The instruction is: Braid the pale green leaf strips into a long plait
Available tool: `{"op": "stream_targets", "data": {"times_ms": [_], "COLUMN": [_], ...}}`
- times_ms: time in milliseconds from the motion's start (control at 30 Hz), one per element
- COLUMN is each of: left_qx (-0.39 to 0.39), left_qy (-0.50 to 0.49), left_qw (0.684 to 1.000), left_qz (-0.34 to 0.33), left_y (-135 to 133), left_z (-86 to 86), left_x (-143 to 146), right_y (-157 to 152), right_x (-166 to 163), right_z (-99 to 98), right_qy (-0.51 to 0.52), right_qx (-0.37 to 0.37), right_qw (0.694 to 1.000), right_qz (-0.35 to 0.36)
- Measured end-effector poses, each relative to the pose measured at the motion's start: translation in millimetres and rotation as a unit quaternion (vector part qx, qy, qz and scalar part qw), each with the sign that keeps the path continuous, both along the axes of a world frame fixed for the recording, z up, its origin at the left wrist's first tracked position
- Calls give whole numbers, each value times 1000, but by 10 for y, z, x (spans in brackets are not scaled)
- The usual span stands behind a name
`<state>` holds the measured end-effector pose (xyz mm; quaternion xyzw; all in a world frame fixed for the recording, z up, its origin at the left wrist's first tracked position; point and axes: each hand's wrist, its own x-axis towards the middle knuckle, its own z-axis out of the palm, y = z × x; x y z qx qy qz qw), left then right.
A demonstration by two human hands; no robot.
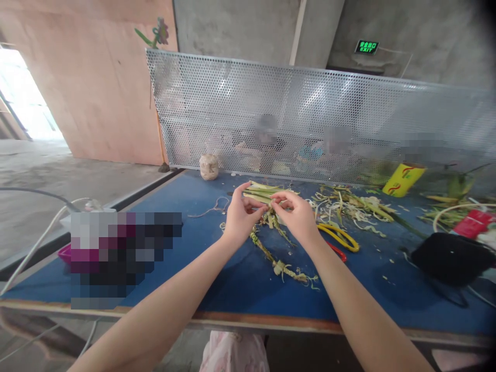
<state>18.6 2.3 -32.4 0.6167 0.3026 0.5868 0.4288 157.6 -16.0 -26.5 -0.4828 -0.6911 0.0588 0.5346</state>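
Note:
Both my hands are raised over a blue table (240,279) and pinch the same piece of woven green leaf strips (259,194). My left hand (241,214) grips the strips from the left with its fingers closed on them. My right hand (296,212) pinches the strips from the right, thumb and forefinger together. A braided tail of leaf (277,258) hangs down from the work and trails across the table toward me.
Scissors with yellow and red handles (341,238) lie right of my right hand, beside a heap of leaf scraps (351,204). A yellow cup (403,179), a black bag (451,257), a small jar (209,166) and a perforated metal screen (310,119) stand farther back.

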Motion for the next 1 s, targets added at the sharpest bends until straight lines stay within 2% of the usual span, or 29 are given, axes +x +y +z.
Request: {"op": "stream_targets", "data": {"times_ms": [133,233,400,533,600,700,833,1000], "left_qx": [52,94,129,129,116,84,30,11], "left_qy": [65,129,204,202,180,131,68,43], "left_qw": [996,986,969,969,975,987,997,999], "left_qz": [15,36,52,55,52,41,30,26], "left_y": [20,11,-33,-37,-22,3,16,10], "left_z": [-32,-36,-13,-16,-23,-25,1,32], "left_x": [-26,-49,-70,-62,-52,-36,-30,-37], "right_y": [-7,-29,-87,-115,-123,-131,-142,-154], "right_x": [40,79,89,89,92,81,33,0], "right_z": [4,11,42,78,83,67,34,31], "right_qy": [-111,-211,-358,-439,-441,-384,-306,-261], "right_qx": [32,35,67,134,164,184,182,161], "right_qw": [993,977,931,884,878,898,925,944], "right_qz": [-1,-6,-34,-82,-89,-107,-130,-125]}}
